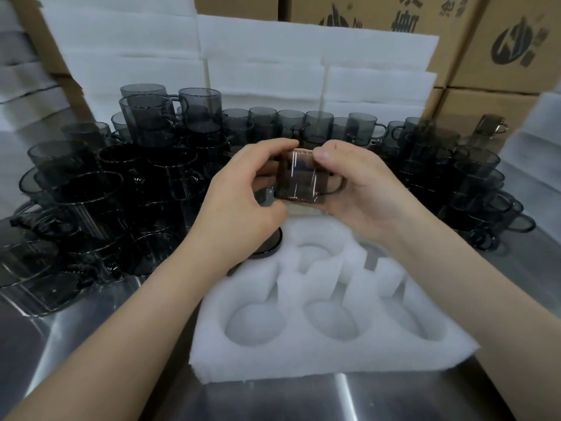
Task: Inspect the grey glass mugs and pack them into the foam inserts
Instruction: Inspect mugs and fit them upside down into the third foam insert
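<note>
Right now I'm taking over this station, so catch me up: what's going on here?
A person holds one grey glass mug with both the left hand and the right hand, lifted above the white foam insert on the steel table, apparently checking it. The insert's three near pockets are empty. A dark mug seems to sit in a far-left pocket, partly hidden by the left hand. Many more mugs stand stacked behind.

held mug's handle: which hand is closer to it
Right. The right hand grips the mug beside its handle; the left hand holds the mug's opposite side.
</note>
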Motion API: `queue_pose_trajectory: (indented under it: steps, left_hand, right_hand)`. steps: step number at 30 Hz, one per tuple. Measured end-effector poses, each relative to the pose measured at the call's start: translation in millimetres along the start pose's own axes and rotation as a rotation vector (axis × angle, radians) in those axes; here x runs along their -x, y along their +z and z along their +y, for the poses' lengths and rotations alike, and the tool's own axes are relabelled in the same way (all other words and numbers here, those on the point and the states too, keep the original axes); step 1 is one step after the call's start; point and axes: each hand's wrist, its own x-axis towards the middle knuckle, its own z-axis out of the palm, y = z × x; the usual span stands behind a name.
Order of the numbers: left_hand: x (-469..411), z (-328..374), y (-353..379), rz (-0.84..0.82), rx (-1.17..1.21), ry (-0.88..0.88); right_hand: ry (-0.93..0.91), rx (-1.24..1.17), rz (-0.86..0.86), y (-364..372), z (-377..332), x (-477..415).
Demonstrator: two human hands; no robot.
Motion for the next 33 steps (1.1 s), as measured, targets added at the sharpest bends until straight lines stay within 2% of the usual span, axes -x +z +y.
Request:
queue_pose_trajectory:
  steps: [4,10,12,21,29,33]
  left_hand:
    - [-3,-1,0,0.027,0.017,-0.071]
    - [-5,-6,-3,0.056,-0.14,-0.21]
    - [-4,-4,-2,0.055,-0.216,-0.225]
    - [-5,-1,-2,0.077,-0.296,-0.272]
    - [-5,1,-1,0.052,-0.306,-0.258]
    - [-5,0,-1,0.038,-0.307,-0.261]
  right_hand:
    - [0.051,0.095,0.007,-4,-4,4]
    - [-0.148,0.776,-0.105,8,-18,18]
    - [-0.174,0.906,-0.136,11,-19,20]
    - [-0.183,1.074,-0.172,14,-21,24]
    - [-0.016,1.19,-0.297,17,-14,22]
    - [0.19,1.331,-0.402,18,-15,22]
